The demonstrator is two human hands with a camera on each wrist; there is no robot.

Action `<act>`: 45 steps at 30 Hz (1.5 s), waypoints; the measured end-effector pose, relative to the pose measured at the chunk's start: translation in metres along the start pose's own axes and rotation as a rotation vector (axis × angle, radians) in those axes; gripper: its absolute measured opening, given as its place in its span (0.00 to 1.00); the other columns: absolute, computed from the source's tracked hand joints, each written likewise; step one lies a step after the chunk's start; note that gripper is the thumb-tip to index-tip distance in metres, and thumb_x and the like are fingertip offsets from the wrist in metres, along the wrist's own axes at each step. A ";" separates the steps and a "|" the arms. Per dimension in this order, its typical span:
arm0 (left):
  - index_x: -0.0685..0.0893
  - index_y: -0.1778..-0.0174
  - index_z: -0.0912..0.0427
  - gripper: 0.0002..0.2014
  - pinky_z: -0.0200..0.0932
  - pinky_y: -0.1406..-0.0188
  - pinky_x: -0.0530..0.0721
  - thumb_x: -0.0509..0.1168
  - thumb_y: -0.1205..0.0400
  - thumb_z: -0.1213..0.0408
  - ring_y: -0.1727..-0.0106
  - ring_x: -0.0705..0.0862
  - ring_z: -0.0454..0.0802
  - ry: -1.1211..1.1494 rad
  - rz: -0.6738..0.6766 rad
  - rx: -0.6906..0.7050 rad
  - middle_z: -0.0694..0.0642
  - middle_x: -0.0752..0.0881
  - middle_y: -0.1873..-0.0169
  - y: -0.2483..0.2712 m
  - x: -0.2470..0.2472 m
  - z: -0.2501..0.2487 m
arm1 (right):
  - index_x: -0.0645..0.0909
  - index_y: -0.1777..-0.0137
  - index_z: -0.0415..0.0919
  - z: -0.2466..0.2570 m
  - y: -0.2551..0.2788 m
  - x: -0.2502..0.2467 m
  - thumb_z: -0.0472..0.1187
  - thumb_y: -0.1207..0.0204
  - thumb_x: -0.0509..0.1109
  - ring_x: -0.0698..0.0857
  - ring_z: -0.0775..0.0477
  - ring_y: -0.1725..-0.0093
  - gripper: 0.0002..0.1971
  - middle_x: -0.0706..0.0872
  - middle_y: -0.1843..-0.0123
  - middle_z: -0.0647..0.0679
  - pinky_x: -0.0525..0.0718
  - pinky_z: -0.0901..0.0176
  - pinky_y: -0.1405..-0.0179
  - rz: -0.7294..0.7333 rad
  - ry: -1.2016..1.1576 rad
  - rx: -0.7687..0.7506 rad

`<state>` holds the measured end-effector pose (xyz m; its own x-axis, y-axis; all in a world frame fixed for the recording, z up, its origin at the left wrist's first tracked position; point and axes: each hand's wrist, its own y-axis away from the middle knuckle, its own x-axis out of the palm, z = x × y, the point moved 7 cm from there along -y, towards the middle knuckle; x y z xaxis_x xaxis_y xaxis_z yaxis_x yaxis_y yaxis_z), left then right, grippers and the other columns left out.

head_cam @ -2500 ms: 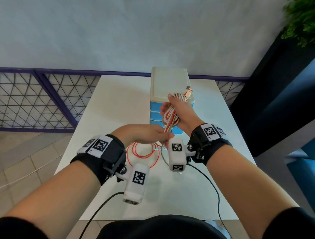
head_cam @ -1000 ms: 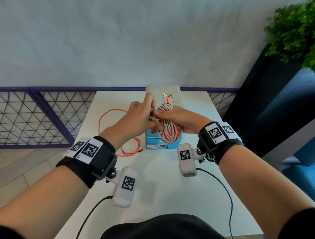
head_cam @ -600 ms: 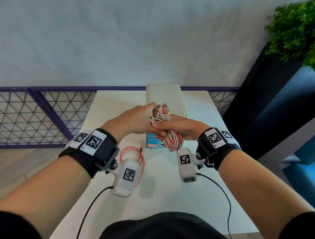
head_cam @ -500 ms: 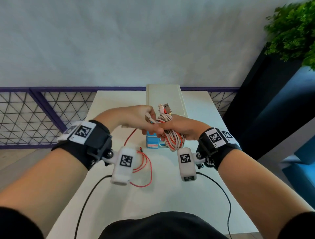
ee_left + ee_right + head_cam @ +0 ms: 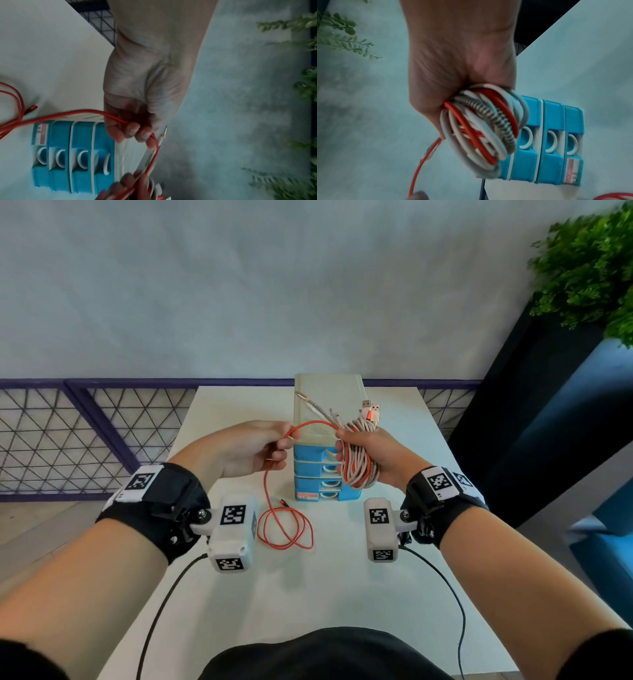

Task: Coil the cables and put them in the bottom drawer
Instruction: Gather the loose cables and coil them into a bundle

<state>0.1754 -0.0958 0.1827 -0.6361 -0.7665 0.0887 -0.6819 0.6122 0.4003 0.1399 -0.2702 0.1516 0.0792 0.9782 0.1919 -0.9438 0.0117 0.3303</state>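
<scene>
My right hand grips a coiled bundle of white and red cables, held in front of the blue drawer unit; several plugs stick up above the fist. My left hand pinches a red cable that arcs from the bundle to its fingers. The rest of that red cable hangs down and lies in loose loops on the white table. All four blue drawers look closed.
The drawer unit has a beige top and stands at the table's far middle. A purple railing with mesh runs behind the table, and a plant stands on a dark block at the right. Black wrist-camera cords hang toward me.
My left hand has moved left, away from the bundle, drawing out a length of red cable between the hands. The right hand has kept hold of the bundle; the loose loops have shifted on the table.
</scene>
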 end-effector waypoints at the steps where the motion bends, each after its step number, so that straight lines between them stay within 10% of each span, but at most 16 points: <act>1: 0.79 0.53 0.58 0.14 0.40 0.63 0.77 0.49 0.11 0.59 0.74 0.68 0.44 -0.002 0.001 0.030 0.48 0.71 0.73 0.000 0.006 -0.001 | 0.81 0.55 0.37 -0.001 -0.001 0.001 0.37 0.20 0.69 0.87 0.49 0.70 0.04 0.86 0.65 0.43 0.89 0.48 0.58 -0.016 -0.007 -0.004; 14: 0.88 0.59 0.60 0.08 0.31 0.79 0.81 0.66 0.19 0.60 0.75 0.80 0.40 -0.038 -0.129 0.084 0.50 0.84 0.71 -0.013 0.052 -0.010 | 0.77 0.66 0.36 0.003 -0.006 0.037 0.76 0.35 0.63 0.83 0.45 0.77 0.37 0.79 0.75 0.40 0.86 0.56 0.72 0.125 -0.133 0.008; 21: 0.78 0.63 0.58 0.13 0.32 0.88 0.66 0.61 0.16 0.56 0.86 0.66 0.39 -0.251 -0.088 0.025 0.48 0.73 0.80 -0.015 0.051 -0.003 | 0.79 0.60 0.34 0.014 -0.001 0.021 0.36 0.23 0.71 0.86 0.43 0.74 0.06 0.83 0.73 0.40 0.89 0.47 0.62 -0.126 0.007 -0.106; 30: 0.80 0.53 0.55 0.16 0.37 0.68 0.67 0.49 0.12 0.55 0.74 0.64 0.44 -0.370 0.472 -0.244 0.48 0.67 0.74 0.012 0.050 0.052 | 0.79 0.60 0.36 0.041 -0.013 -0.023 0.36 0.21 0.69 0.87 0.47 0.66 0.07 0.83 0.69 0.45 0.89 0.45 0.55 -0.236 -0.272 -0.158; 34: 0.89 0.50 0.52 0.11 0.31 0.65 0.73 0.61 0.16 0.58 0.67 0.74 0.41 -0.979 0.124 0.050 0.48 0.80 0.67 -0.012 0.033 0.024 | 0.80 0.55 0.35 0.044 -0.005 -0.010 0.36 0.21 0.70 0.89 0.43 0.59 0.05 0.86 0.66 0.44 0.89 0.43 0.52 -0.114 -0.189 -0.083; 38: 0.89 0.61 0.53 0.01 0.31 0.65 0.75 0.73 0.25 0.64 0.70 0.80 0.33 -0.796 -0.263 0.402 0.41 0.85 0.69 -0.019 0.026 -0.022 | 0.81 0.53 0.32 0.045 0.000 0.004 0.35 0.22 0.70 0.90 0.42 0.59 0.05 0.88 0.62 0.40 0.89 0.45 0.51 -0.047 0.002 -0.048; 45: 0.70 0.57 0.57 0.20 0.32 0.73 0.71 0.78 0.30 0.62 0.70 0.76 0.43 -0.819 -0.421 0.500 0.49 0.81 0.67 -0.017 0.035 -0.033 | 0.84 0.46 0.29 0.034 0.000 0.015 0.38 0.24 0.73 0.88 0.44 0.64 0.13 0.89 0.60 0.38 0.88 0.52 0.55 0.012 0.215 0.004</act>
<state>0.1767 -0.1390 0.2087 -0.2356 -0.6845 -0.6899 -0.8578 0.4802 -0.1835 0.1523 -0.2623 0.1858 -0.0032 1.0000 -0.0057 -0.9431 -0.0011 0.3325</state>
